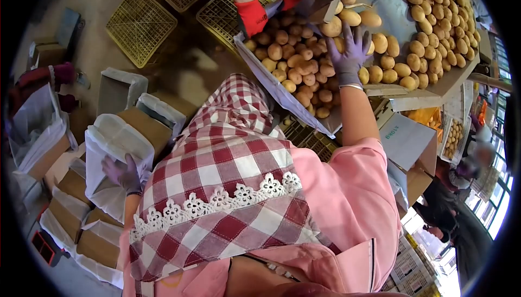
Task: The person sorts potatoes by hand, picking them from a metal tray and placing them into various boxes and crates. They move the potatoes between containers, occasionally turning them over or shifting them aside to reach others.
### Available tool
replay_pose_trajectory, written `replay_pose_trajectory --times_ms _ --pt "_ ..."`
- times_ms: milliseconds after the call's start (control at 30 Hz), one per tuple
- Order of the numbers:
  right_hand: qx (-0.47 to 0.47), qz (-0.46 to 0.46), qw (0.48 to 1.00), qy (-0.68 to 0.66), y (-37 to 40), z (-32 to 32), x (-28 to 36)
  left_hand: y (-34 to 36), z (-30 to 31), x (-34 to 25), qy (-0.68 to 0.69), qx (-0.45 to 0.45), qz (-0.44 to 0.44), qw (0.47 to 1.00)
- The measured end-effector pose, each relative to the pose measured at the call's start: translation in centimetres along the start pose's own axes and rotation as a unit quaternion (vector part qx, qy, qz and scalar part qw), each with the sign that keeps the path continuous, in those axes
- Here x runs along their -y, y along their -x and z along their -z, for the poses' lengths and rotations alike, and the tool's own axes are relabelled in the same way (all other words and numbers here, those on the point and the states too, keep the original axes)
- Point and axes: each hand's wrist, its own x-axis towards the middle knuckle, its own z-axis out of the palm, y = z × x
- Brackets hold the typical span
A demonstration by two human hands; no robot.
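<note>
My right hand (350,55), in a purple glove, reaches up to the potatoes (350,18) at the mouth of the sorting table. Its fingers are spread over them and not closed round any. Just beside it a box with a white liner (282,96) is heaped with brownish potatoes (305,68). My left hand (124,173), gloved the same way, is out to the left with fingers apart, against the white liner of a cardboard box (122,134). Opposite me, another person's red-gloved hands (252,17) are at the far edge of the potato box.
Potatoes cover the table (399,12) at upper right. Yellow crates (141,25) lie on the floor at upper left. Several lined cardboard boxes (100,245) stand at lower left. A grey-topped carton (407,139) is by my right elbow. People (445,226) are farther right.
</note>
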Motion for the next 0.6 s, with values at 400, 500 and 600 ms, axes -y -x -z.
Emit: replay_pose_trajectory --times_ms 400,500,600 --pt "-0.025 0.006 1.0 0.006 0.1 -0.6 -1.1 1.6 -12.1 2.2 0.276 0.507 0.104 0.81" --pt "0.006 -0.007 0.999 0.035 0.1 -0.5 -1.5 1.7 -14.2 1.1 0.172 0.484 -0.048 0.857" --pt "-0.007 0.004 1.0 0.019 0.0 -0.7 -1.7 2.4 -16.7 0.8 0.134 0.43 -0.119 0.885"
